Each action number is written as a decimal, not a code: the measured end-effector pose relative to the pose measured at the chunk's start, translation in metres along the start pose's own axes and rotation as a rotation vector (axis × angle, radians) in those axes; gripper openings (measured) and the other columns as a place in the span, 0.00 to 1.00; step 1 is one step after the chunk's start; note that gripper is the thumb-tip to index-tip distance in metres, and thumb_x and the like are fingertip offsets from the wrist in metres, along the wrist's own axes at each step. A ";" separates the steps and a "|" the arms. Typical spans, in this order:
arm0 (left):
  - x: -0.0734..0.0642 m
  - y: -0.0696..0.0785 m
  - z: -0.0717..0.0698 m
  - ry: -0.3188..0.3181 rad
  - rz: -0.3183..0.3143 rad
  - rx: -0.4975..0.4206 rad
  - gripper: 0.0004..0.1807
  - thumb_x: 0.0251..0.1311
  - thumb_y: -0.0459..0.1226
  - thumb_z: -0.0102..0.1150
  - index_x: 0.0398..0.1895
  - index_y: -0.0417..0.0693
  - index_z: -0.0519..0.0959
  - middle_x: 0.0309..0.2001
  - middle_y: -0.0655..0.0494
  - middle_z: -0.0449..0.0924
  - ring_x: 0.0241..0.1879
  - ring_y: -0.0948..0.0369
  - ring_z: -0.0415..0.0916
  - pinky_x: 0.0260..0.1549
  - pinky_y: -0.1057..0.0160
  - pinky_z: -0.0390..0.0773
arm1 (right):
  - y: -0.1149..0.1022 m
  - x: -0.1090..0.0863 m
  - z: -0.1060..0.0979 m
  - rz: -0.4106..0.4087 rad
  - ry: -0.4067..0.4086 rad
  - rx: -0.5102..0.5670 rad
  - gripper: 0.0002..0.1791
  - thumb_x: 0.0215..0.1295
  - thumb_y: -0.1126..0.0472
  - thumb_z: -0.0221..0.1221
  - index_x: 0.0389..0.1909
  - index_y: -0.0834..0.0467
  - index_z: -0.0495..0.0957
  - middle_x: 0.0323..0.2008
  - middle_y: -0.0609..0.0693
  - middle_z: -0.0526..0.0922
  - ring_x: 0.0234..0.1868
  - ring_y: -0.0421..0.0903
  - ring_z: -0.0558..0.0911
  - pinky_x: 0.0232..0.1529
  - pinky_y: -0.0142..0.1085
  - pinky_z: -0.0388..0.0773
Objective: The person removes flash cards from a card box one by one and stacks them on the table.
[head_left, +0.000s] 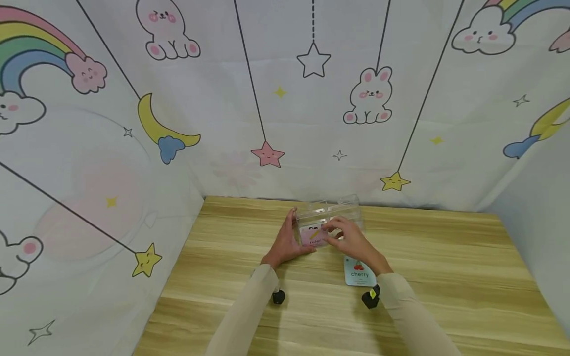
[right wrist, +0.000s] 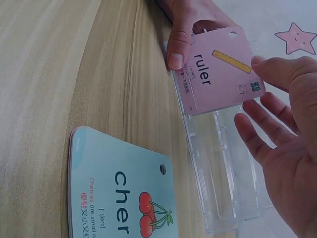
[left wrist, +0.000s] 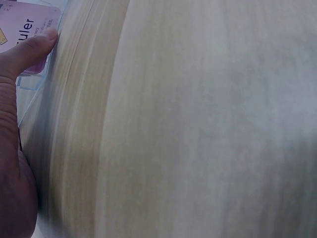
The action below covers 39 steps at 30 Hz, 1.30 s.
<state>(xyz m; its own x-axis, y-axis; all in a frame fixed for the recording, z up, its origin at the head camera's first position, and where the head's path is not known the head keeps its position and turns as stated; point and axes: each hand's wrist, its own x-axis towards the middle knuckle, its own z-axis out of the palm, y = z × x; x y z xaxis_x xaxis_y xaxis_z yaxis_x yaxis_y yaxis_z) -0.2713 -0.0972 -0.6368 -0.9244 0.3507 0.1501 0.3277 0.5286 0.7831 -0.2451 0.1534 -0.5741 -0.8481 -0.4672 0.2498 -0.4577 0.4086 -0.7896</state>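
Note:
A pink flash card (right wrist: 213, 74) with a yellow ruler and the word "ruler" stands tilted in the left part of a clear plastic box (head_left: 352, 212). My left hand (head_left: 287, 242) grips the left end of this box, its thumb along the front edge by the card's bottom. At the card's other edge, my right hand (head_left: 351, 238) pinches it, thumb on the printed face and the index finger hidden behind. The other right fingers hang loosely over the box. Just in front of the box lies a light-blue stack of cards (right wrist: 124, 183), "cherry" on top.
The box stands near the back edge of a wood-grain table (head_left: 445, 277). Behind it hangs a white cloth (head_left: 311, 123) printed with stars and rabbits, which also covers the left side. Black wrist devices (head_left: 370, 297) sit under both forearms.

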 end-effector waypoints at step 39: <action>-0.001 -0.002 0.001 0.018 0.036 -0.002 0.76 0.41 0.48 0.88 0.84 0.55 0.37 0.75 0.41 0.59 0.73 0.50 0.62 0.72 0.55 0.64 | -0.004 0.005 -0.001 -0.002 -0.028 -0.019 0.15 0.70 0.65 0.67 0.56 0.60 0.84 0.56 0.53 0.85 0.51 0.51 0.83 0.43 0.40 0.85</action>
<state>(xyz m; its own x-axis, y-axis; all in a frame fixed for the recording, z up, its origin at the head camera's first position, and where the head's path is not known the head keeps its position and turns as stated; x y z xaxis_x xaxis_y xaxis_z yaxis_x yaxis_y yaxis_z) -0.2713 -0.0980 -0.6389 -0.9154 0.3556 0.1888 0.3603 0.5141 0.7784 -0.2476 0.1504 -0.5692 -0.8393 -0.4900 0.2355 -0.4650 0.4224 -0.7780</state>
